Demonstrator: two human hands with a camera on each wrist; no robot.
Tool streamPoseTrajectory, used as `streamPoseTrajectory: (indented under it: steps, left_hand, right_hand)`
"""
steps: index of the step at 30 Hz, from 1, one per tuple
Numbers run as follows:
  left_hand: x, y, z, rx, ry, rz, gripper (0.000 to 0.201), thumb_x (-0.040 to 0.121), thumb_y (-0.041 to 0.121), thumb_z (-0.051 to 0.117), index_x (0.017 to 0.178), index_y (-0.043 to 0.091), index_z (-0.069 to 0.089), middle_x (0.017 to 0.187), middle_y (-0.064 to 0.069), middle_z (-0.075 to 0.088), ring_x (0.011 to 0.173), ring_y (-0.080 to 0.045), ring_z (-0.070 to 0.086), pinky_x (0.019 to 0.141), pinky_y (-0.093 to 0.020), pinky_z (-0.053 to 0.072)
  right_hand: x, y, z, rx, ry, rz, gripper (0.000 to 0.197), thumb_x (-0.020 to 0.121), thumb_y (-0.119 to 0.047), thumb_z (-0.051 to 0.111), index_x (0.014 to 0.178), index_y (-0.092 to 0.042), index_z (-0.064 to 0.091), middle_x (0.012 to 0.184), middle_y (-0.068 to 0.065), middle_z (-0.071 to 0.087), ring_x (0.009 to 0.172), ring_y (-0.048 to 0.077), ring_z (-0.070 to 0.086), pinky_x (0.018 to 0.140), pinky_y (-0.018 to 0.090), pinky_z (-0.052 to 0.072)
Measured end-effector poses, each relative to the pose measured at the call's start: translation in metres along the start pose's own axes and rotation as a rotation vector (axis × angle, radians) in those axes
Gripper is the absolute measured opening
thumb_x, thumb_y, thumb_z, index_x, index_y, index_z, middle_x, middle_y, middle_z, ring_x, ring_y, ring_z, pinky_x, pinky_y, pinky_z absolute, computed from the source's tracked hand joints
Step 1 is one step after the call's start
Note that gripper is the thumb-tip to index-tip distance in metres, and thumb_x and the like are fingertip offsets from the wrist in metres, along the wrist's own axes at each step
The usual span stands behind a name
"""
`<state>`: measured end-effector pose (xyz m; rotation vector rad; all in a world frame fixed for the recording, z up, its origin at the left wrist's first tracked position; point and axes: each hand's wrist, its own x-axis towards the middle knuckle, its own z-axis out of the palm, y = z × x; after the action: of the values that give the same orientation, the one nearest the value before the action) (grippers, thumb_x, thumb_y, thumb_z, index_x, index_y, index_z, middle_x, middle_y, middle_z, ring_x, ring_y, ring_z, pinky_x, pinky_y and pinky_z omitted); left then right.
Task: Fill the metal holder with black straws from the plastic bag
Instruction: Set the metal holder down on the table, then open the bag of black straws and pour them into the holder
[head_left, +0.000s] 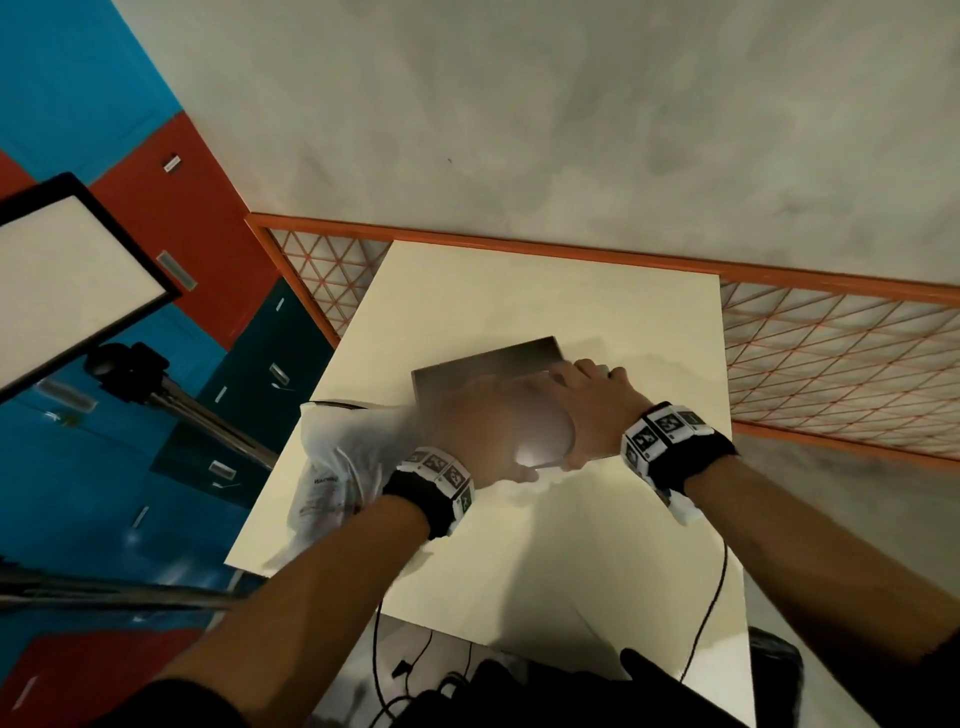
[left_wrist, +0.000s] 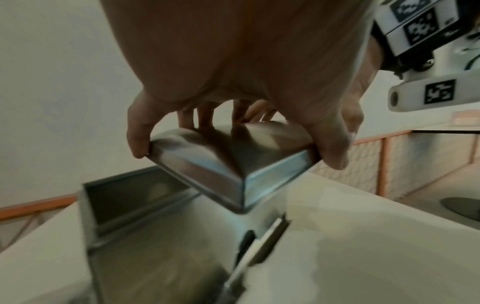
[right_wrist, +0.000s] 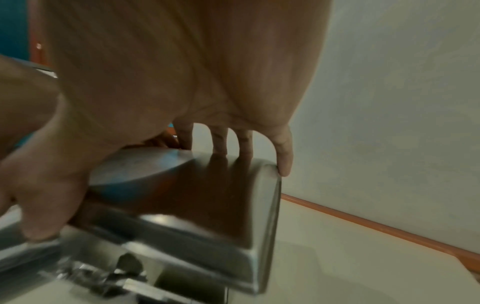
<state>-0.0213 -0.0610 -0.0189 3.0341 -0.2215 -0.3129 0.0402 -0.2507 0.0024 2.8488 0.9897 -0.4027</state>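
Observation:
The metal holder (left_wrist: 124, 197) stands open on the cream table (head_left: 519, 291); its inside looks bare where it shows. Both hands hold its flat metal lid (left_wrist: 228, 164) a little above the box. My left hand (head_left: 493, 431) grips the lid's near-left end, with the thumb on one edge and the fingers over the other. At the far-right end my right hand (head_left: 592, 395) clasps the lid (right_wrist: 207, 195), fingertips hooked over its far edge. The white printed plastic bag (head_left: 332, 457) lies on the table's left side, under my left forearm. No straws show.
An orange-framed mesh fence (head_left: 831, 353) runs behind and to the right of the table. A light panel (head_left: 67, 270) on a tripod (head_left: 171, 395) stands to the left over the blue floor. Black cables (head_left: 711, 597) hang at the table's near edge.

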Motion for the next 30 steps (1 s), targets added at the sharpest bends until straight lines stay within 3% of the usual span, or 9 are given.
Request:
streamPoseTrajectory:
  steps: [4, 9, 12, 20, 30]
  left_hand:
    - [-0.028, 0.038, 0.029, 0.014, -0.016, 0.095, 0.125, 0.054, 0.085, 0.07, 0.151, 0.03, 0.014, 0.149, -0.009, 0.027, 0.136, -0.035, 0.03, 0.101, -0.067, 0.037]
    - [-0.049, 0.079, 0.073, -0.014, -0.223, 0.175, 0.123, 0.063, 0.081, 0.07, 0.155, 0.03, 0.006, 0.158, -0.01, 0.018, 0.143, -0.036, 0.022, 0.11, -0.065, 0.029]
    - [-0.06, 0.092, 0.1, -0.063, -0.304, 0.228, 0.12, 0.062, 0.074, 0.074, 0.154, 0.031, 0.009, 0.159, -0.01, 0.017, 0.145, -0.035, 0.017, 0.111, -0.065, 0.027]
    - [-0.076, 0.104, 0.151, -0.008, -0.445, 0.263, 0.125, 0.063, 0.064, 0.082, 0.157, 0.026, 0.009, 0.161, -0.015, 0.011, 0.148, -0.037, 0.014, 0.11, -0.066, 0.027]
    - [-0.087, 0.108, 0.176, -0.001, -0.418, 0.24, 0.127, 0.061, 0.066, 0.082, 0.157, 0.023, 0.012, 0.158, -0.014, 0.015, 0.147, -0.036, 0.015, 0.107, -0.064, 0.032]
  right_hand:
    - [-0.058, 0.008, 0.034, 0.017, -0.037, 0.04, 0.122, 0.036, -0.072, 0.068, 0.143, -0.038, 0.02, 0.137, -0.004, 0.038, 0.116, 0.026, 0.042, 0.086, 0.05, 0.043]
    - [-0.113, 0.005, 0.087, 0.159, -0.182, 0.129, 0.121, 0.042, -0.077, 0.066, 0.145, -0.038, 0.017, 0.143, -0.002, 0.033, 0.127, 0.027, 0.034, 0.098, 0.057, 0.038]
    - [-0.132, -0.001, 0.12, 0.179, -0.251, 0.131, 0.122, 0.047, -0.069, 0.078, 0.146, -0.038, 0.013, 0.146, 0.002, 0.031, 0.13, 0.032, 0.033, 0.099, 0.063, 0.037]
    - [-0.158, -0.017, 0.172, 0.177, -0.323, 0.133, 0.12, 0.053, -0.068, 0.077, 0.148, -0.036, 0.011, 0.144, 0.004, 0.026, 0.128, 0.035, 0.031, 0.091, 0.06, 0.041]
    - [-0.162, -0.023, 0.195, 0.157, -0.327, 0.127, 0.12, 0.051, -0.067, 0.077, 0.147, -0.036, 0.014, 0.146, 0.006, 0.024, 0.132, 0.036, 0.027, 0.09, 0.063, 0.042]
